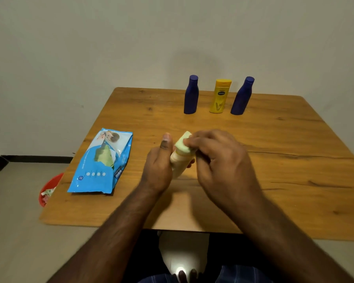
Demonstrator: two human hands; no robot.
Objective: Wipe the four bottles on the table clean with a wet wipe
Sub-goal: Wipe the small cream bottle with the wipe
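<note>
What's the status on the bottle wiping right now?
Left hand grips cream bottle. Right hand presses wet wipe on its cap end. Nothing blocking.

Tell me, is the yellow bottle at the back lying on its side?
No, the yellow bottle stands upright on the table, between the two blue bottles.
</note>
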